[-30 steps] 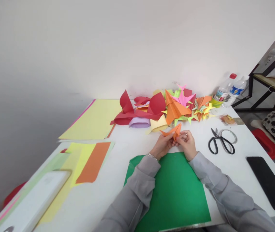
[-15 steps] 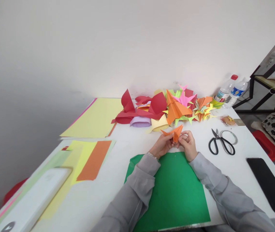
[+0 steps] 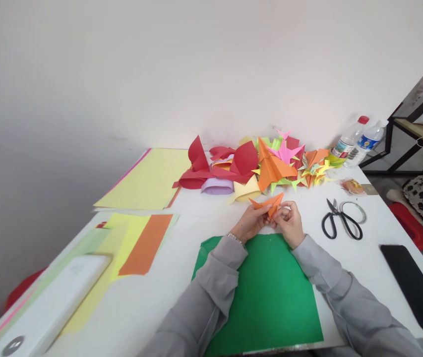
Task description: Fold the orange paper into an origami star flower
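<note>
Both my hands meet above the white table, pinching a small folded orange paper figure. My left hand grips its left side, and my right hand holds its right side with curled fingers. A green paper sheet lies flat just below my wrists. Behind the figure sits a heap of folded paper shapes in red, orange, pink, yellow and green.
Black scissors lie to the right, with a black phone nearer the table's right edge. Two plastic bottles stand at the back right. Yellow sheets and an orange-yellow stack lie at left, a white device at the near left.
The orange figure has turned slightly in my fingers; both hands stay in place. The view has shifted a little.
</note>
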A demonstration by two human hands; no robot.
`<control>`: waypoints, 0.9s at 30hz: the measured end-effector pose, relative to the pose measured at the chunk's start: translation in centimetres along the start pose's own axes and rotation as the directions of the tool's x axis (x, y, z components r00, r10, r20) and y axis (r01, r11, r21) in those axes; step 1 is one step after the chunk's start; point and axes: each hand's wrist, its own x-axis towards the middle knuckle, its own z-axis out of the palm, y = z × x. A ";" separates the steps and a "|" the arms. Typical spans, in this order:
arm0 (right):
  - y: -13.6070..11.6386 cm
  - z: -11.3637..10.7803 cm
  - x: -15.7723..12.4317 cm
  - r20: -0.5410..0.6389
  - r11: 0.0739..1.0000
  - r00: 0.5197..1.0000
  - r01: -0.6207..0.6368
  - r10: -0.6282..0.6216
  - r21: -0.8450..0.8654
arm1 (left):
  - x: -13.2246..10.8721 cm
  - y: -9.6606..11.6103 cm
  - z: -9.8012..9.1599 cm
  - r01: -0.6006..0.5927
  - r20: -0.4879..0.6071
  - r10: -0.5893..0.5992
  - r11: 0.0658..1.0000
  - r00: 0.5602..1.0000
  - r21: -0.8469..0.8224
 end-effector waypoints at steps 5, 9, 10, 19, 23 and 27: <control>-0.1 -0.2 0.0 0.025 1.000 1.000 -0.013 0.012 0.022 | -0.2 0.1 0.1 0.006 0.020 -0.006 1.000 1.000 -0.009; -0.3 -0.3 0.0 0.028 1.000 1.000 -0.009 0.010 -0.019 | -0.2 0.2 0.1 0.026 0.021 -0.026 0.999 0.999 -0.018; -0.3 -0.2 -0.1 0.029 1.000 1.000 -0.009 0.009 -0.028 | -0.2 0.2 0.1 0.032 0.021 -0.031 0.999 0.999 -0.020; 0.0 0.1 -0.4 -0.005 0.998 1.000 0.000 -0.001 -0.069 | -0.2 0.1 -0.1 0.018 0.017 -0.017 1.000 1.000 -0.023; 0.3 0.0 -0.2 -0.059 0.994 0.998 -0.024 0.017 -0.107 | -0.2 0.1 0.0 -0.003 0.028 0.003 1.000 1.000 0.011; 0.6 -0.1 -0.1 -0.083 0.993 0.995 -0.056 0.047 -0.108 | -0.3 0.1 0.1 -0.032 0.043 0.031 0.999 0.999 0.024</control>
